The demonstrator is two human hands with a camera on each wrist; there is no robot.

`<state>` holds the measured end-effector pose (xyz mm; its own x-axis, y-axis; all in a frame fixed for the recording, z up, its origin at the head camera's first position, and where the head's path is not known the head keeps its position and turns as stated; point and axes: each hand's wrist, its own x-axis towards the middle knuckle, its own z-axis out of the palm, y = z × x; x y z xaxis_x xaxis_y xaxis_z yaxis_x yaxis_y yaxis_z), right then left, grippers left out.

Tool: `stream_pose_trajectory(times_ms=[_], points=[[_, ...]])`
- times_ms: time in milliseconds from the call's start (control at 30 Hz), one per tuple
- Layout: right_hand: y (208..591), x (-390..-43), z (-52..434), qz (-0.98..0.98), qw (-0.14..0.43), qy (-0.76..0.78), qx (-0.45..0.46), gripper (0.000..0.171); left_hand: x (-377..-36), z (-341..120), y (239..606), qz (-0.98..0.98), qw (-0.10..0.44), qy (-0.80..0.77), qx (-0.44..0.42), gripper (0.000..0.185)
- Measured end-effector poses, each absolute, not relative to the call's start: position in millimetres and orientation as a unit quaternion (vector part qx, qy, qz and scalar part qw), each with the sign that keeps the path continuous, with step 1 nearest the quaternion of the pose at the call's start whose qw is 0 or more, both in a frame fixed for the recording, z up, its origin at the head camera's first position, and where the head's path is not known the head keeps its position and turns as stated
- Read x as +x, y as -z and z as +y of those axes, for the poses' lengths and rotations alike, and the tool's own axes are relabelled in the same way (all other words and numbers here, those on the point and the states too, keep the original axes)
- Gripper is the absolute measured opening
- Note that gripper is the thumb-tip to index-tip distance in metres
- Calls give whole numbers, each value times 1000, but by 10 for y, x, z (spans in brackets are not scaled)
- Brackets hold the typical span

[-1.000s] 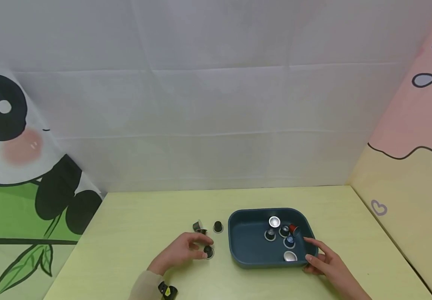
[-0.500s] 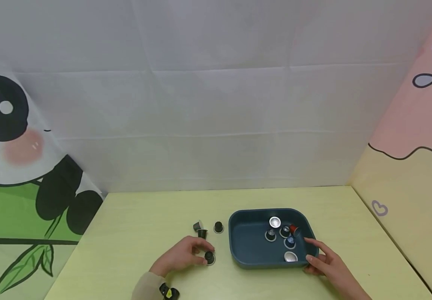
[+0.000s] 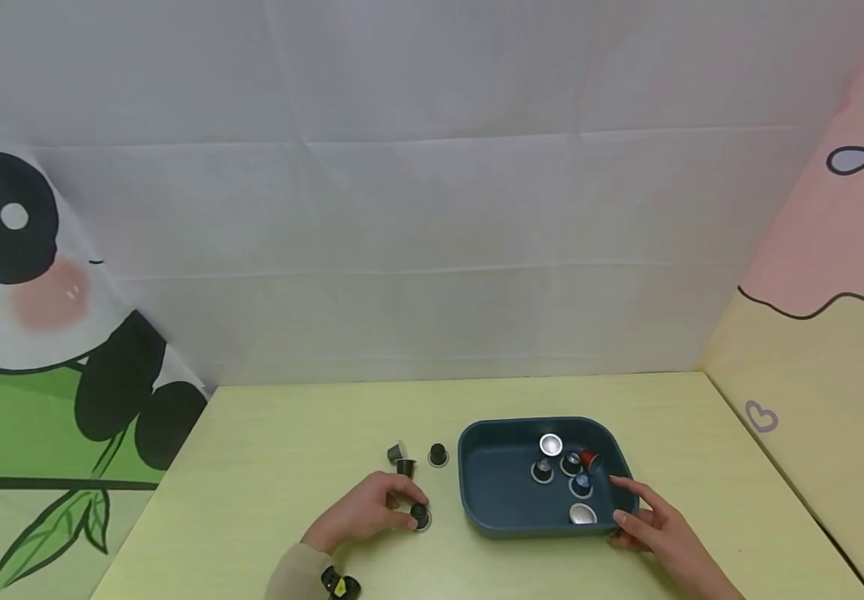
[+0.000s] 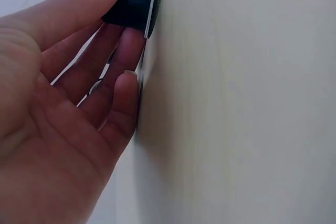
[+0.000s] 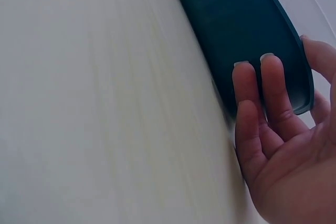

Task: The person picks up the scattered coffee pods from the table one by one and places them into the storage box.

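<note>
My left hand (image 3: 411, 510) rests on the yellow table and pinches a black capsule (image 3: 420, 516) between thumb and fingers, just left of a dark teal tray (image 3: 491, 487). In the left wrist view the thumb (image 4: 89, 3) lies on the black capsule (image 4: 134, 9), whose rim stands on the table. My right hand (image 3: 622, 500) grips the tray's near right corner. In the right wrist view its fingers (image 5: 262, 77) lie against the tray's (image 5: 236, 19) outer wall and the thumb reaches over the rim. Several capsules lie in the tray: silver (image 3: 550, 444), red (image 3: 589, 458), blue (image 3: 581, 482).
Three more dark capsules (image 3: 405, 467) stand on the table behind my left hand, one of them (image 3: 438, 454) close to the tray's left wall. A white curtain closes the back, a panda wall the left, a pink and yellow wall the right.
My left hand has closed on the black capsule and drawn it slightly toward me. The right hand and the tray have stayed in place.
</note>
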<state>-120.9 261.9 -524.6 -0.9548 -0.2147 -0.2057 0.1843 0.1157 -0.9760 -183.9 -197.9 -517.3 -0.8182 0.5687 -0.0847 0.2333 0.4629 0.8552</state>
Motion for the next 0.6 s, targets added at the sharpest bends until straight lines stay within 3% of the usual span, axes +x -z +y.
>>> stream_pose_trajectory(times_ms=[600], points=[[5252,-1206,2615,732,151,665,-6,43,-1812,-1991,5114,834,182,-465,234,22]])
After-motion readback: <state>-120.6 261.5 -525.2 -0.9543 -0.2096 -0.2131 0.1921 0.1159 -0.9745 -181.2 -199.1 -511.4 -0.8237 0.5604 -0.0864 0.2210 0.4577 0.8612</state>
